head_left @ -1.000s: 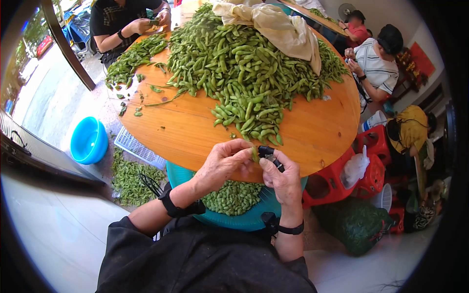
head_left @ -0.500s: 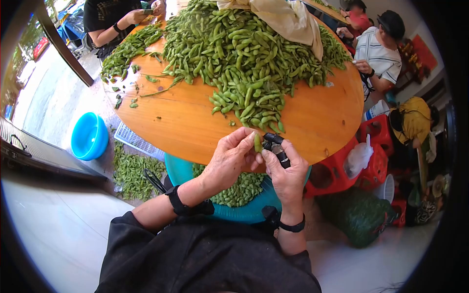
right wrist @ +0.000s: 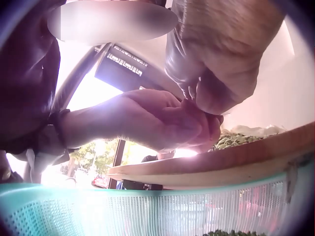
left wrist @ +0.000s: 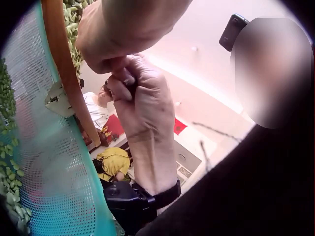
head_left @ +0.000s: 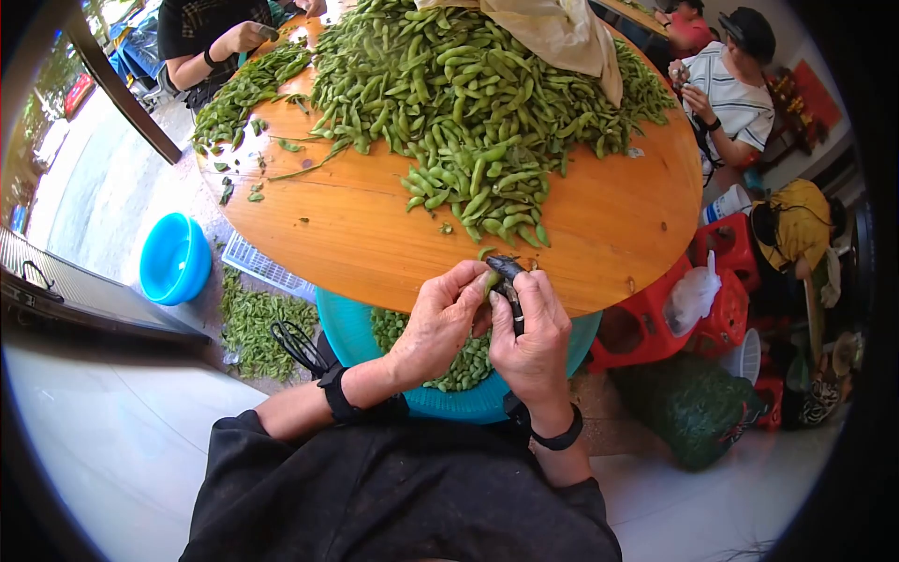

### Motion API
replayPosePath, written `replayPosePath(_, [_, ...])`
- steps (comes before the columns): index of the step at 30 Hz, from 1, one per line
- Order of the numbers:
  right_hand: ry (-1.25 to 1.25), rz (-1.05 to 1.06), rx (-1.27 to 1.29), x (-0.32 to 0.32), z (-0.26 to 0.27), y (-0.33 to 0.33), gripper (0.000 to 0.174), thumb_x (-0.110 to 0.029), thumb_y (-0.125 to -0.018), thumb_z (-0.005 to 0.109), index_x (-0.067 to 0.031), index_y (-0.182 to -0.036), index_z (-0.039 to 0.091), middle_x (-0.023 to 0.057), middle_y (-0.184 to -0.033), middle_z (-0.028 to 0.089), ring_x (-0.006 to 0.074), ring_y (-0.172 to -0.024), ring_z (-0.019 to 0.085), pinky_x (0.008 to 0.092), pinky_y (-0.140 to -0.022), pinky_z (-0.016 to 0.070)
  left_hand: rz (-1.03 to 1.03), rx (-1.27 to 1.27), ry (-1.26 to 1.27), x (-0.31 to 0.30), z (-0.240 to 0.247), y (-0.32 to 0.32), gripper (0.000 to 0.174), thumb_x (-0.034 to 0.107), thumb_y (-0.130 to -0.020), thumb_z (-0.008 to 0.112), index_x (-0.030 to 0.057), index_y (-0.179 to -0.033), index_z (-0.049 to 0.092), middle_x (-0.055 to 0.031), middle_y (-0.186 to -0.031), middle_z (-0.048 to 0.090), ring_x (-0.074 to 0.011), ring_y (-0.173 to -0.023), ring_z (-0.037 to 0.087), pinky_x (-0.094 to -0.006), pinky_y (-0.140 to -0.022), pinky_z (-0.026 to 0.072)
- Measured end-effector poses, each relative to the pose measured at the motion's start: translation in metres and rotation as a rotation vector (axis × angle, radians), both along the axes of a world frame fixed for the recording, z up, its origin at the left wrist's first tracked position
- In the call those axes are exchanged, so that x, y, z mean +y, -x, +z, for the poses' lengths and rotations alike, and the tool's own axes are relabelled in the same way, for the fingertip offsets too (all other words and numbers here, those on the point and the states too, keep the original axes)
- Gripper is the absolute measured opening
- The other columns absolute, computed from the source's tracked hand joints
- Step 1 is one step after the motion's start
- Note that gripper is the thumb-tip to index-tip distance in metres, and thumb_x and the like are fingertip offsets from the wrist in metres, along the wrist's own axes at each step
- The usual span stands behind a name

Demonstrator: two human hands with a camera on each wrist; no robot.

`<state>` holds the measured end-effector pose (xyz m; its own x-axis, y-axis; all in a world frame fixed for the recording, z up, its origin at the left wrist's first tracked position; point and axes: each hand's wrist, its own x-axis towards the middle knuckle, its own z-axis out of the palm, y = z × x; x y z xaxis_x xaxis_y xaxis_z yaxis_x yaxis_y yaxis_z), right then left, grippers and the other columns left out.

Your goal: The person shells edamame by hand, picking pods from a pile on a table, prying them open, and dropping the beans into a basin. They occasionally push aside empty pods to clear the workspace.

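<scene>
Both hands meet at the near edge of the wooden table (head_left: 375, 253), above a teal basket (head_left: 440, 407) of shelled beans (head_left: 468, 367). The left hand (head_left: 438, 318) pinches a green pod (head_left: 492, 279) between thumb and fingers. The right hand (head_left: 532, 328), with black coverings on its fingers, has thumb and index finger curled against the pod's other side. In the left wrist view, the left hand (left wrist: 128, 24) and right hand (left wrist: 145, 98) touch, their fingertips partly hidden. The right wrist view shows the left hand (right wrist: 147, 115) beneath the right hand (right wrist: 221, 54); the pod is hidden there.
A large heap of pods (head_left: 440, 84) lies on the table, partly under a pale cloth (head_left: 552, 33). A blue basin (head_left: 175, 259), scattered pods (head_left: 267, 323) and a white crate (head_left: 267, 269) are on the floor at left. Red stools (head_left: 646, 323) stand at right; several people are around.
The pod between the hands was upright and in plain view half a second ago; now the fingers cover more of it. The right hand has turned, its fingers more curled. The view has shifted slightly.
</scene>
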<state>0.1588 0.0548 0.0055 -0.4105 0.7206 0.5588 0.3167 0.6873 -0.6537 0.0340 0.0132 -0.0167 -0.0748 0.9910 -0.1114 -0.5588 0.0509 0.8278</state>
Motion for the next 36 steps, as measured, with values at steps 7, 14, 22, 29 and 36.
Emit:
replayPosePath(7, [0.830,0.122,0.320,0.008,0.007,-0.019,0.029,-0.004,-0.093,0.063,0.0010,-0.121,0.061,-0.0053,-0.072,0.052,0.0023,-0.056,0.044,0.0206,-0.048,0.0370,0.002,-0.058,-0.036,-0.010,-0.004,0.001,0.020,0.011,-0.102,0.052,-0.0001,-0.116,0.060,-0.0071,-0.091,0.065,-0.0126,-0.074,0.060,-0.0245,-0.065,0.0478])
replayPosePath(14, [1.106,0.232,0.559,0.012,-0.001,-0.039,0.028,-0.004,-0.093,0.064,0.0019,-0.121,0.060,-0.0051,-0.071,0.047,0.0018,-0.052,0.038,0.0184,-0.045,0.0300,-0.132,-0.290,-0.003,-0.012,0.000,-0.001,0.018,0.000,-0.097,0.049,0.0014,-0.110,0.061,-0.0057,-0.091,0.064,-0.0138,-0.080,0.059,-0.0261,-0.071,0.0465])
replayPosePath(22, [1.078,0.188,0.491,-0.002,0.006,-0.044,0.027,-0.006,-0.092,0.066,0.0026,-0.117,0.062,-0.0043,-0.072,0.050,0.0027,-0.055,0.043,0.0192,-0.047,0.0337,-0.285,-0.047,-0.019,-0.015,0.004,0.009,0.019,0.000,-0.092,0.051,0.0017,-0.109,0.059,-0.0020,-0.085,0.057,-0.0100,-0.069,0.050,-0.0233,-0.063,0.0407])
replayPosePath(29, [0.758,0.083,0.174,-0.018,0.019,-0.051,0.025,-0.003,-0.088,0.069,0.0000,-0.113,0.066,-0.0042,-0.069,0.054,0.0025,-0.057,0.047,0.0197,-0.049,0.0380,-0.440,-0.035,0.013,-0.016,0.001,0.006,0.019,0.000,-0.089,0.048,0.0044,-0.107,0.055,-0.0003,-0.073,0.054,-0.0085,-0.065,0.050,-0.0224,-0.059,0.0400])
replayPosePath(36, [0.860,-0.016,0.261,-0.013,0.040,-0.120,0.016,0.000,-0.081,0.066,0.0020,-0.097,0.066,-0.0026,-0.066,0.054,0.0029,-0.052,0.046,0.0210,-0.045,0.0338,-0.727,1.038,-0.431,-0.025,0.007,0.034,0.020,0.007,-0.093,0.060,0.0013,-0.112,0.062,-0.0096,-0.093,0.069,-0.0289,-0.090,0.068,-0.0356,-0.077,0.0543])
